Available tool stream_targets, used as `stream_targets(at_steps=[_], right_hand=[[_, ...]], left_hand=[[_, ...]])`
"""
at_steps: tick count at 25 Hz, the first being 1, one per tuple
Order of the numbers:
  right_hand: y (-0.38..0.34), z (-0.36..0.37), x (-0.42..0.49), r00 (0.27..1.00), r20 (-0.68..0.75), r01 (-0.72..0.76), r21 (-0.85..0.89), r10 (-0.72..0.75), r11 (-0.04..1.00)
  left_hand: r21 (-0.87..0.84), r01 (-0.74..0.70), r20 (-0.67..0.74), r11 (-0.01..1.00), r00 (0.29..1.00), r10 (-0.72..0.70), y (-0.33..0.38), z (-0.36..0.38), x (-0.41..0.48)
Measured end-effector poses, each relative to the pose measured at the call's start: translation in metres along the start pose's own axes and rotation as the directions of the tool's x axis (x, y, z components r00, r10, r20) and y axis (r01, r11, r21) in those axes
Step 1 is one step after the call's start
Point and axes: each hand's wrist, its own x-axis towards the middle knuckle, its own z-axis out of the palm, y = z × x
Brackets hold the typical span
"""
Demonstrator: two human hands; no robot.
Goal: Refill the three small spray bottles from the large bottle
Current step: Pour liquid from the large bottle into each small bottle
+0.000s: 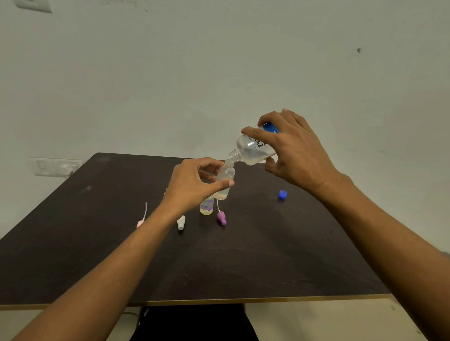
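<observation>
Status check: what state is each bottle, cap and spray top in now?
Large bottle: uncapped, tilted in right hand, neck at clear small bottle mouth.
Clear small bottle: open, held by left hand, little liquid inside.
Labelled small bottle: standing on table, yellowish liquid.
Blue cap: off, on table.
Purple spray top: off, lying down.
White spray top: off, lying down.
Pink spray top: off, lying down.

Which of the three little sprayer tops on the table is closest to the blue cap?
The purple sprayer top, lying just right of the standing small bottle. The white top and pink top lie farther left, away from the blue cap.
</observation>
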Motion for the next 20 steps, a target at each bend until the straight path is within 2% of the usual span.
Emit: stream_targets(at_steps=[20], right_hand=[[0.0017, -0.0018, 0.0048, 0.998, -0.003, 0.059, -0.032, -0.059, 0.998]], left_hand=[[-0.007, 0.009, 0.024, 1.000, 1.000, -0.009, -0.0001, 0.0022, 0.0002]])
